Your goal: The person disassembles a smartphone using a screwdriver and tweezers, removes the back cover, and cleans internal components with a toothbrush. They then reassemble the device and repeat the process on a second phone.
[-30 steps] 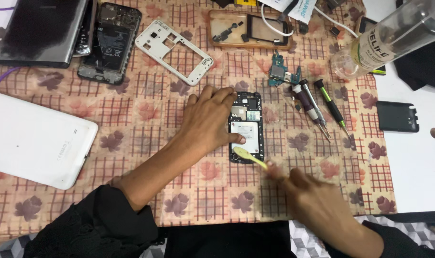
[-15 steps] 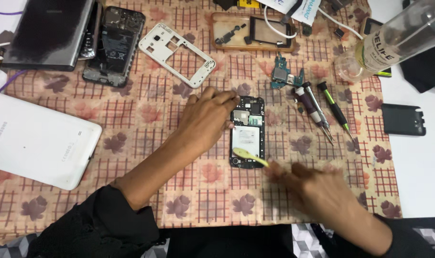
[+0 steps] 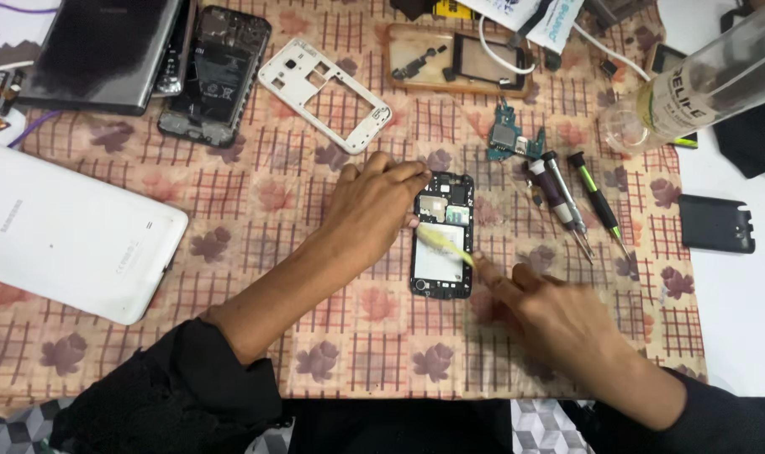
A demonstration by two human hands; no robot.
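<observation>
An opened black phone body lies flat on the patterned cloth, its back off and its inner parts showing. My left hand rests on the phone's upper left edge, with fingertips on the top corner. Low at the right, my right hand grips a thin yellow pry tool. The tool's tip lies on the pale area inside the phone.
Two screwdrivers and a small circuit board lie right of the phone. A white phone frame, another opened phone, a dark tablet and a white tablet sit to the left. A clear bottle lies top right, with a black cover below it.
My right hand has shifted slightly with the yellow tool over the phone's inside. My left hand stays on the phone's upper edge.
</observation>
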